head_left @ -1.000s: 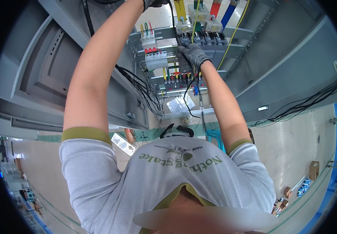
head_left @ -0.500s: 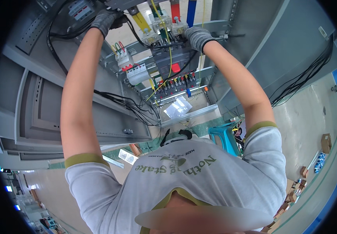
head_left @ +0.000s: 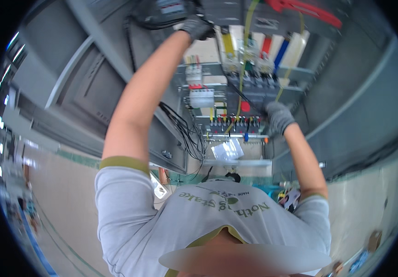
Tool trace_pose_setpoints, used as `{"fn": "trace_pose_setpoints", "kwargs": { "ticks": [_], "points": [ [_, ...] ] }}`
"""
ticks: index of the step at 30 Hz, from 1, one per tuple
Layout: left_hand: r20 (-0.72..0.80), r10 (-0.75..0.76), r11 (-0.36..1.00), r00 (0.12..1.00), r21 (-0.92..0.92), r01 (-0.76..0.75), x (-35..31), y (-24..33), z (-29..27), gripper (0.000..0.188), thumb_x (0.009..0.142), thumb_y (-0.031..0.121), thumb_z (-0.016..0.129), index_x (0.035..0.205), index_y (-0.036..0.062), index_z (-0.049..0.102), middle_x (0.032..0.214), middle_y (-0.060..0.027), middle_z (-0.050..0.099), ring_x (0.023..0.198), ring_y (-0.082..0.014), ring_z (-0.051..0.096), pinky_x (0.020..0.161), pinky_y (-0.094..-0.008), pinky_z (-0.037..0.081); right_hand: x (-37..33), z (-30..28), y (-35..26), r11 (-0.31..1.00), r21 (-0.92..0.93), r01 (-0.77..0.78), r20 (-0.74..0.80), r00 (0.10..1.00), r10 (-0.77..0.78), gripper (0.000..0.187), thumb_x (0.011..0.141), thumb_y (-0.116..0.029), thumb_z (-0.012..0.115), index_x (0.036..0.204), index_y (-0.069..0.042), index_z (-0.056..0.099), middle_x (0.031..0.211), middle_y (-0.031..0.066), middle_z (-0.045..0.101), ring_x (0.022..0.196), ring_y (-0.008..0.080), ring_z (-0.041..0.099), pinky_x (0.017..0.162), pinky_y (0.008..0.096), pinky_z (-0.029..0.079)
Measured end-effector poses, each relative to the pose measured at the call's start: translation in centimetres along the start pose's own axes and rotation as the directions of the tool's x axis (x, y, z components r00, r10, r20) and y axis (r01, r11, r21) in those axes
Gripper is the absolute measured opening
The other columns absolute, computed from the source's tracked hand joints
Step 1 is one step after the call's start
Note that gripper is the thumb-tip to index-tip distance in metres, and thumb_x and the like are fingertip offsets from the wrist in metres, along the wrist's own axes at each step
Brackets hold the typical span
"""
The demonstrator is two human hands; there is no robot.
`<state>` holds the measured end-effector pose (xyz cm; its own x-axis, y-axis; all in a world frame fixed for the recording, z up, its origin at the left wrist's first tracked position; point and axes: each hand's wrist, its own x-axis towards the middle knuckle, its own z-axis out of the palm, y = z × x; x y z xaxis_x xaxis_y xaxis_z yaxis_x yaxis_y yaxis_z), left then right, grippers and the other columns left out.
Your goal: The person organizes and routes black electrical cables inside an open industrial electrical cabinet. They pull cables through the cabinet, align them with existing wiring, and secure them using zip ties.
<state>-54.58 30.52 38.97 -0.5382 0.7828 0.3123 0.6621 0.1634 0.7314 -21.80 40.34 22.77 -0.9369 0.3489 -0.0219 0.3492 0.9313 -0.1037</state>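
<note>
**Two gloved hands inside an open electrical cabinet**

The person reaches up with both arms into a grey metal cabinet (head_left: 356, 106), its door (head_left: 83, 87) swung open on the left side of the view. The left hand (head_left: 195, 27), in a dark grey glove, is raised high at the top of the cabinet, its fingers curled against a bundle of black cables (head_left: 150, 16) beside a dark device there — whether it truly grips the cables or only presses on them cannot be told, since the spot is small and bent by the lens. The right hand (head_left: 278, 117), also gloved, sits lower and well apart from the left, closed around a thin black wire (head_left: 245, 98) that runs up and to the left across the dark breaker block (head_left: 254, 85).

Above that block stand flat busbars in yellow, red and blue (head_left: 267, 46), with a yellow-green wire (head_left: 244, 55) hanging down in front of them. Just left of the right hand lies a row of terminals (head_left: 233, 124) with red, yellow and green leads. White breakers (head_left: 198, 94) are mounted further left, and a loom of black wires (head_left: 185, 134) droops along the cabinet's edge. A clear plastic bag (head_left: 226, 150) rests at the cabinet's bottom — the pale floor (head_left: 56, 198) lies below.
</note>
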Motion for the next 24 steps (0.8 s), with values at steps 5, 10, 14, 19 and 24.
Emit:
{"fn": "trace_pose_setpoints", "kwargs": {
  "ticks": [5,10,14,19,24],
  "points": [
    [-0.138,0.047,0.933,0.989,0.360,0.006,0.8,-1.1,0.8,0.022,0.075,0.023,0.067,0.084,0.0037,0.068,0.074,-0.0136,0.068,0.062,-0.0192,0.066,0.058,-0.0317,0.054,2.4,-4.3,-5.8,0.928,0.269,0.257,-0.276,0.944,-0.182,0.019,0.085,-0.015,0.060,0.100,-0.004,0.065,0.093,0.0217,0.064,0.094,0.0374,0.061,0.082,0.0422,0.050],
    [-0.238,0.095,0.992,0.967,-0.061,-0.113,0.9,-6.9,1.7,0.048,0.074,0.034,0.066,0.110,0.0022,0.062,0.111,-0.0228,0.062,0.106,-0.0358,0.058,0.092,-0.0393,0.046,6.3,-15.4,-14.9,0.772,0.105,0.627,-0.818,0.496,-0.291,0.029,0.087,-0.013,0.058,0.115,-0.008,0.057,0.104,0.0171,0.063,0.093,0.0351,0.062,0.076,0.0412,0.051],
    [-0.212,0.371,0.846,0.904,0.479,-0.235,1.8,-10.4,2.3,0.076,0.086,0.058,0.049,0.146,0.0165,0.026,0.152,-0.0110,0.027,0.138,-0.0252,0.028,0.114,-0.0362,0.020,12.3,-24.1,-22.6,0.803,-0.179,0.568,-0.831,0.349,-0.433,0.045,0.082,-0.013,0.062,0.126,-0.017,0.051,0.120,0.0130,0.057,0.102,0.0321,0.061,0.081,0.0399,0.052],
    [-0.232,0.416,0.814,0.879,0.526,-0.246,-1.2,-5.4,3.1,0.054,0.085,0.046,0.057,0.125,0.0099,0.052,0.118,-0.0200,0.060,0.108,-0.0349,0.058,0.093,-0.0425,0.045,17.6,-27.1,-24.6,0.791,-0.519,0.324,-0.617,0.498,-0.609,0.035,0.082,-0.015,0.062,0.116,-0.018,0.057,0.112,0.0112,0.061,0.096,0.0296,0.063,0.078,0.0412,0.053],
    [-0.562,0.178,0.984,0.808,0.109,-0.141,-17.8,4.2,2.0,0.029,0.084,0.015,0.061,0.111,0.0046,0.060,0.100,-0.0176,0.065,0.088,-0.0334,0.064,0.079,-0.0431,0.050,11.5,-27.5,-24.2,0.807,-0.468,0.359,-0.593,0.550,-0.588,0.015,0.086,-0.020,0.060,0.099,-0.014,0.063,0.090,0.0096,0.066,0.085,0.0295,0.065,0.072,0.0426,0.053]
  ]
}}
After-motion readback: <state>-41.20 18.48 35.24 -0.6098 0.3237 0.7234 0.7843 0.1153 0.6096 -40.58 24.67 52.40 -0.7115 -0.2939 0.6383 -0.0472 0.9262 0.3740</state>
